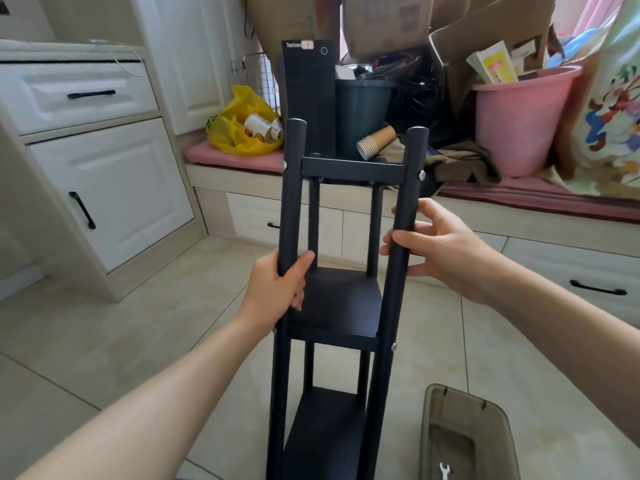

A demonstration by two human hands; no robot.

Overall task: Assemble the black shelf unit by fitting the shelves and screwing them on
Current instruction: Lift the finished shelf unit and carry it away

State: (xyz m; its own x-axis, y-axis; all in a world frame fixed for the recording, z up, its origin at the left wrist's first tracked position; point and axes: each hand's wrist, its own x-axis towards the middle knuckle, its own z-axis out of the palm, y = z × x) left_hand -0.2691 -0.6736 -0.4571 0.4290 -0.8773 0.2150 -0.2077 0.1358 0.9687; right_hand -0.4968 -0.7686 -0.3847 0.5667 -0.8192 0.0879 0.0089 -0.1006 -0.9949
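Shelf unit (337,303), base apparently off-frame

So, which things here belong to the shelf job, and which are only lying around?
Job: shelf unit, left hand, right hand, wrench, tray.
Lying about: yellow bag, paper cups, pink bucket, dark bin, cardboard boxes.

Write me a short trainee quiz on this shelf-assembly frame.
1. True or false: both hands hold posts of the black shelf unit.
2. How many shelves are fitted in view? A) one B) three C) five
3. Which tool lies in the plastic tray on the floor?
Key: 1 true: left hand on the left front post, right hand on the right front post; 2 B; 3 a small wrench.
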